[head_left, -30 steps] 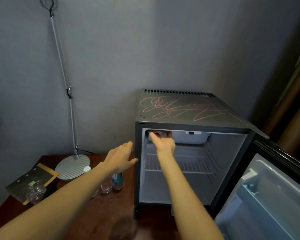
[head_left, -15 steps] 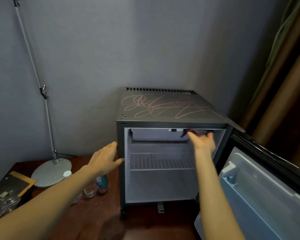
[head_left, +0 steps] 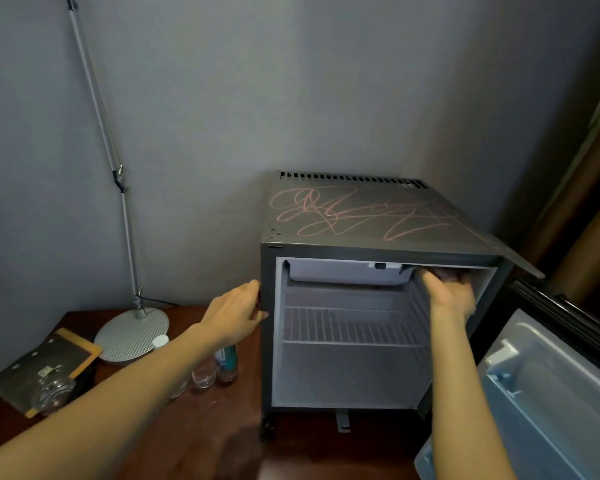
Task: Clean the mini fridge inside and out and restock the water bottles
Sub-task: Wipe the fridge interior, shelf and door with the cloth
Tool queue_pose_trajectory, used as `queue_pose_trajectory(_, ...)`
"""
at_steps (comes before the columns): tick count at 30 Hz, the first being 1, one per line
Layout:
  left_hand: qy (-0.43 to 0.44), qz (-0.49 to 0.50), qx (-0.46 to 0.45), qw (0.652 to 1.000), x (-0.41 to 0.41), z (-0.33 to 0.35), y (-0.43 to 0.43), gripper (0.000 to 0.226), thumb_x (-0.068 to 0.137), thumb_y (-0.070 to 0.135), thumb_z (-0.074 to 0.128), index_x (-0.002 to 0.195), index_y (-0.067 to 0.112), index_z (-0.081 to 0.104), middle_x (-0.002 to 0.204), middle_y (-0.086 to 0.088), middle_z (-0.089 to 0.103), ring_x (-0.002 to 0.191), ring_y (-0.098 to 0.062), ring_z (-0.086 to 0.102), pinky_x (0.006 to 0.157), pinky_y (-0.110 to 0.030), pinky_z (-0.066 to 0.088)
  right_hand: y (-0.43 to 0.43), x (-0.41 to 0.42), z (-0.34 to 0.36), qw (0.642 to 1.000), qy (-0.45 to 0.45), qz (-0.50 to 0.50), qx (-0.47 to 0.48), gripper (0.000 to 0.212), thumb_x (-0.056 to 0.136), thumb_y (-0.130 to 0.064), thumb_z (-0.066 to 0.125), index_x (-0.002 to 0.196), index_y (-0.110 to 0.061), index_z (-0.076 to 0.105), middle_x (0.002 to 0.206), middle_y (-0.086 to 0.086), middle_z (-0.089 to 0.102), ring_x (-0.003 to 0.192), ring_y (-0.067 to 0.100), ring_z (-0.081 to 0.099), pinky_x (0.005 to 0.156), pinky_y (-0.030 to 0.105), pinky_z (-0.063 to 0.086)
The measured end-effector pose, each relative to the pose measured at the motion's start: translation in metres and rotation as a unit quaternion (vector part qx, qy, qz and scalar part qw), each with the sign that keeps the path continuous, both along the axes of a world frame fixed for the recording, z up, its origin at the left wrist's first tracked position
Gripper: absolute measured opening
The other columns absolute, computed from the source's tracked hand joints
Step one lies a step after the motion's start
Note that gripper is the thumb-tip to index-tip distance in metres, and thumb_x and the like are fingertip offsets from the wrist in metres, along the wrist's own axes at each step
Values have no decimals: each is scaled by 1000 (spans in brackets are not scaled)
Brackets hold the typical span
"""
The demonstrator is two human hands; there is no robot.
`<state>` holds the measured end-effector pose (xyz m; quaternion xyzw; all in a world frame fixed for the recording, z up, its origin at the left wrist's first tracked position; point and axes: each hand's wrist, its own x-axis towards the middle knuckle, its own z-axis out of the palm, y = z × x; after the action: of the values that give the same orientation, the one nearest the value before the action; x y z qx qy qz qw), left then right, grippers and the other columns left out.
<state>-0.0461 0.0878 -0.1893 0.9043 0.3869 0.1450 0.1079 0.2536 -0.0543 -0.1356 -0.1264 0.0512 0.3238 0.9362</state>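
The dark mini fridge [head_left: 361, 237] stands on a wooden table [head_left: 194, 431], its top covered in pink scribbles. Its door [head_left: 551, 393] hangs open to the right. Inside are a white freezer box [head_left: 347, 271] and a bare wire shelf [head_left: 354, 327]. My right hand [head_left: 451, 296] reaches into the upper right corner of the interior and holds a dark cloth [head_left: 447, 273] against the ceiling there. My left hand [head_left: 234, 313] rests with relaxed fingers on the fridge's left front edge. Water bottles [head_left: 226, 362] stand left of the fridge, partly hidden by my left arm.
A floor-lamp style desk lamp with a round base [head_left: 132, 336] stands at the table's back left. A dark folder [head_left: 49, 362] and a glass jar [head_left: 54, 393] lie at the left edge. Curtains hang at the far right.
My right hand has swept with the cloth from the interior's upper left corner to its upper right corner. My left hand has come to touch the fridge's left edge.
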Motion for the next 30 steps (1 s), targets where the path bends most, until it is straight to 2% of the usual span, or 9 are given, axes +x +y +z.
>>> queue_pose_trajectory(5, 11, 18, 4, 1000, -1, -5, -1, 32, 89, 41, 59, 105, 19, 42, 105, -1, 58, 91, -19, 56, 73, -32, 47, -22, -25, -11, 995, 51, -61, 58, 42, 104, -26, 25, 141, -8, 36, 151, 15, 34, 138, 30, 30, 110, 39, 24)
queue_pose_trajectory(7, 13, 17, -7, 1000, 0, -9, -2, 34, 88, 42, 60, 106, 19, 42, 105, -1, 58, 90, -20, 57, 73, -32, 48, -26, -36, -19, 995, 44, -67, 56, 41, 103, -29, 28, 137, -13, 44, 145, 12, 44, 132, 30, 40, 106, 39, 29)
queue_pose_trajectory(10, 13, 17, -25, 999, 0, -17, -2, 36, 88, 43, 60, 109, 19, 43, 105, 1, 58, 89, -16, 57, 76, -32, 52, -20, -50, -43, 1000, -12, -19, -22, 37, 84, -36, 47, 115, -18, 58, 108, 5, 71, 108, 24, 57, 104, 34, 34)
queue_pose_trajectory(13, 17, 25, -36, 999, 1, -27, 2, 38, 86, 46, 61, 108, 21, 43, 106, 2, 58, 91, -16, 58, 78, -36, 53, 7, -74, -70, 996, 12, 73, -55, 44, 79, -39, 54, 119, -19, 57, 107, 8, 66, 112, 24, 55, 105, 36, 36)
queue_pose_trajectory(15, 24, 33, -49, 998, 2, -34, 4, 40, 86, 47, 61, 109, 21, 43, 108, 3, 59, 92, -15, 58, 77, -34, 52, 39, -98, -87, 985, -2, 158, -72, 31, 92, -38, 48, 112, -18, 59, 102, 10, 62, 97, 23, 57, 94, 35, 45)
queue_pose_trajectory(18, 25, 52, -50, 997, 2, -43, 8, 44, 84, 50, 62, 110, 22, 43, 109, 3, 59, 92, -16, 59, 78, -37, 54, 96, -144, -93, 946, -85, 272, -154, 34, 99, -38, 38, 114, -13, 56, 97, 9, 62, 85, 22, 59, 67, 31, 55)
queue_pose_trajectory(22, 33, 72, -43, 996, -1, -46, 19, 52, 77, 61, 63, 105, 23, 43, 102, 6, 58, 86, -15, 59, 75, -38, 53, 143, -164, -84, 881, -228, 323, -259, 62, 90, -59, 44, 123, -10, 61, 115, 16, 67, 103, 30, 62, 87, 39, 52)
queue_pose_trajectory(25, 50, 71, -51, 995, -4, -45, 23, 59, 73, 67, 62, 105, 22, 43, 102, 5, 58, 86, -15, 58, 75, -37, 53, 154, -151, -94, 867, -270, 325, -263, 77, 77, -68, 53, 128, -10, 59, 123, 13, 64, 114, 30, 60, 103, 48, 44)
queue_pose_trajectory(30, 96, 55, -9, 994, -5, -49, 17, 54, 80, 68, 53, 100, 20, 41, 98, 4, 55, 83, -16, 55, 67, -30, 44, 138, -154, -112, 822, -325, 331, -331, 62, 95, -57, 36, 132, -11, 53, 127, 14, 60, 114, 28, 59, 100, 41, 46)
